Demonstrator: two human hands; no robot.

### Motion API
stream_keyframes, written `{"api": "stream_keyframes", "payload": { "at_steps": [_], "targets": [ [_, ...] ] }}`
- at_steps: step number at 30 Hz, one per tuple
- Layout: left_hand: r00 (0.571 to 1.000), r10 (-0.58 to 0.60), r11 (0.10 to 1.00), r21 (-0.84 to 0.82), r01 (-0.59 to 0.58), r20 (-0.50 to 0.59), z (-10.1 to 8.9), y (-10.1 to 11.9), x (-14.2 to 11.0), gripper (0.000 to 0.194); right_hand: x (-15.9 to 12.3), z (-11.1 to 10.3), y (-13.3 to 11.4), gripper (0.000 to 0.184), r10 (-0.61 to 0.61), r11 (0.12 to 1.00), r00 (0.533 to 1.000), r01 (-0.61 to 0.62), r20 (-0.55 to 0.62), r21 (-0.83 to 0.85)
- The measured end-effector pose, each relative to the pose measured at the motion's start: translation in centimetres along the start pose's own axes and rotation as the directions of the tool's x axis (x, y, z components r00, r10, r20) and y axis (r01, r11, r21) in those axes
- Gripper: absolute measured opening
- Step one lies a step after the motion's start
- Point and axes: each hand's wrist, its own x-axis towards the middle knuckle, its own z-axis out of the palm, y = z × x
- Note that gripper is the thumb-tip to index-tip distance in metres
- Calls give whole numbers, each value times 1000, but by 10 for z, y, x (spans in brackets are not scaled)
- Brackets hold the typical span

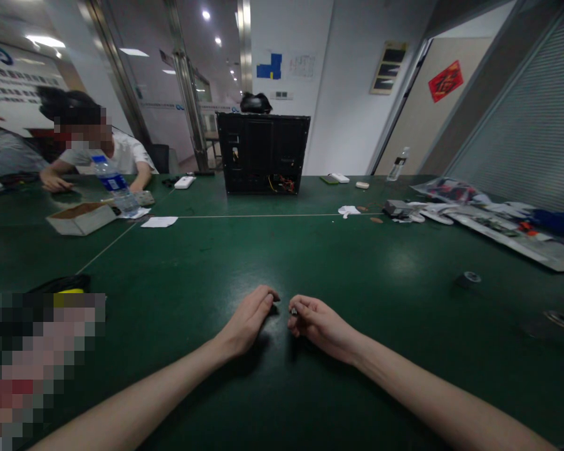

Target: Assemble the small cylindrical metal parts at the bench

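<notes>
Over the green table [244, 250], my two hands face each other with a small gap between them. My right hand [317, 322] pinches a small shiny metal piece [294, 311] between thumb and fingertips; its exact kind is too small to make out. My left hand [249, 316] lies on its side on the tabletop, fingers loosely bent and thumb slightly apart. Nothing shows in it, though its palm side is partly hidden.
A black cabinet panel [263, 153] with exposed wires stands at the far edge. To the left are a cardboard box [82, 220], a water bottle [115, 185] and a seated person [122, 150]. Tape rolls [469, 279] and a cluttered board [521, 241] lie right.
</notes>
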Motion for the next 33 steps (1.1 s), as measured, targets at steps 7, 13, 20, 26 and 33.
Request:
{"api": "stream_keyframes", "payload": {
  "at_steps": [7,13,20,26,33],
  "targets": [
    [1000,1,1000,7,-1,12,0,2,1,37,0,-2,-1,28,24,999,1000,-23,-10,41],
    [1000,-2,1000,5,2,-1,0,2,0,37,-1,-1,-2,26,45,997,999,-44,-12,60],
    [1000,8,1000,24,-9,12,-1,2,0,38,-2,-2,-2,25,40,998,999,-40,0,51],
    [1000,17,1000,9,-17,-1,1,0,0,37,-3,-1,-2,29,28,999,999,-28,17,17],
    [1000,10,1000,8,-10,15,-1,2,1,37,-2,-3,1,27,14,999,1000,-14,-5,-40]
  ]
}}
